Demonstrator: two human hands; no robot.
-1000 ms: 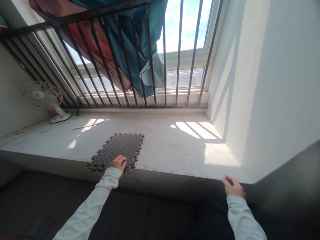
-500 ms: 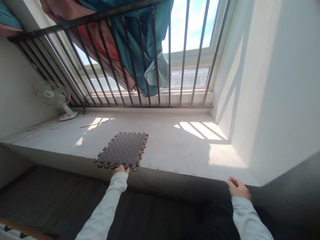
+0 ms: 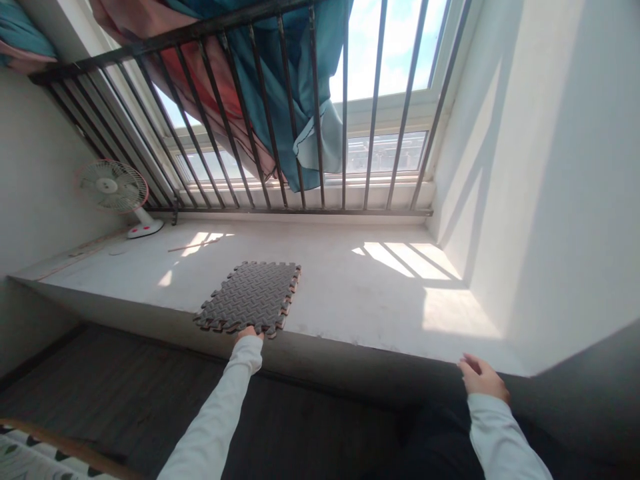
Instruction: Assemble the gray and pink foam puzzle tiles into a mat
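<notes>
Dark grey interlocking foam mats (image 3: 253,293), seemingly a small stack with reddish-brown layers along the right side, lie on the white ledge and overhang its front edge. My left hand (image 3: 249,332) grips their near edge; its fingers are mostly hidden under the mats. Over at the right, my right hand (image 3: 483,379) hovers by the front edge of the ledge. Its fingers are loosely curled, with a gap at the thumb and nothing visible in them.
The white ledge (image 3: 340,293) runs below a dark metal railing (image 3: 300,211) and a curtained window. A fan (image 3: 145,227) stands at its left end, near a thin stick (image 3: 194,245). A white wall (image 3: 525,200) bounds the right side. A wooden-edged bed (image 3: 75,450) shows bottom left.
The whole view has shifted slightly, so everything sits a little further right. My left hand still grips the mats, with less of its fingers showing. My right hand keeps its pose.
</notes>
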